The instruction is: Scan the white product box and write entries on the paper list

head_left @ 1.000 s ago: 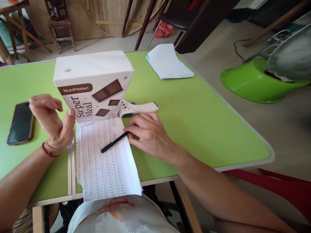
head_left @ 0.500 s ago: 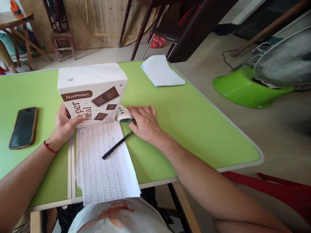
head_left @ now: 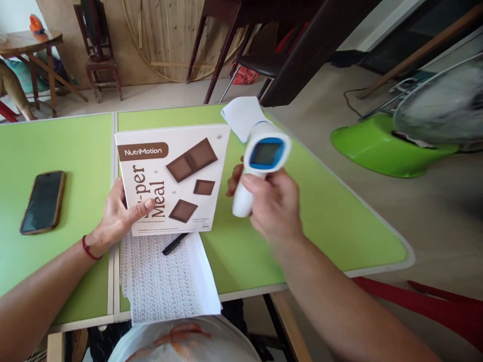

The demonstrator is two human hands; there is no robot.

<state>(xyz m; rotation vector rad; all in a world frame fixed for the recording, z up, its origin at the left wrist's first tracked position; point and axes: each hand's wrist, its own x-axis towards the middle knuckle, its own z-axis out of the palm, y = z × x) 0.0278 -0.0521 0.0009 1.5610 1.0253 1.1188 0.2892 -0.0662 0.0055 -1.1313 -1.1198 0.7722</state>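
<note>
My left hand [head_left: 123, 213] grips the left edge of a white box [head_left: 181, 136] marked NutriMotion, thumb on its front; the box is tilted so its printed face with brown chocolate squares looks up at me. In my right hand [head_left: 277, 206] is a white infrared thermometer [head_left: 245, 193], fingers wrapped around its handle, its blue-framed screen facing me. The screen reads nothing I can make out. Below the box lies a handwritten sheet [head_left: 169, 286] with a black pen [head_left: 174, 245] on it, the pen's upper end hidden by the box.
A phone [head_left: 42, 202] in a brown case lies on the green table [head_left: 324, 236] at the left. Blank papers [head_left: 239, 113] rest near the far edge, partly behind the thermometer. On the floor at right stands a green plastic seat [head_left: 377, 146]. A wooden chair [head_left: 101, 70] is behind.
My right hand has closed around the thermometer and lifted it off the table, up and to the right. My left hand has raised and tilted the box, moving it slightly right.
</note>
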